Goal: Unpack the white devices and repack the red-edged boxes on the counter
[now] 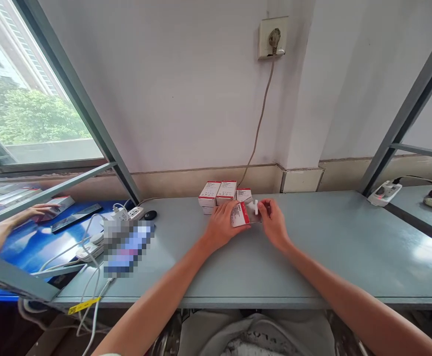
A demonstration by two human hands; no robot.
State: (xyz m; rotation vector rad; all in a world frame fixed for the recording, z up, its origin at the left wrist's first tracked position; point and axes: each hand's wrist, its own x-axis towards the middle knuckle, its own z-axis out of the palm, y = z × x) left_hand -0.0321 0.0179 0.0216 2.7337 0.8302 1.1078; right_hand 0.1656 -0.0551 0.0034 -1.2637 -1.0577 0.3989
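The left grip (221, 227) is closed around a small red-and-white carton (240, 215), which it holds tilted above the grey-blue surface (312, 257), near the back edge. The right grip (273, 222) is narrow, with the fingers (266, 208) coming to a small white piece (256, 207) at the right end of the carton. The carton seems to be held like this so that this end stays turned toward the right fingers, and the left hand keeps it steady. Behind the hands, three similar cartons (226, 193) stand close together near the wall, probably kept there to leave free room in front. One more white box edge (208, 210) shows below them. On the left, a power strip (136, 213) and a computer mouse (150, 215) lie beside white cables (90, 257). A pixelated patch (129, 247) hides whatever lies there. The fingers cover part of the carton, and a clear layer seems to be near its end, but it is hard to tell if the white piece is fixed to the carton or only pinched. The small print on the cartons is too small to read
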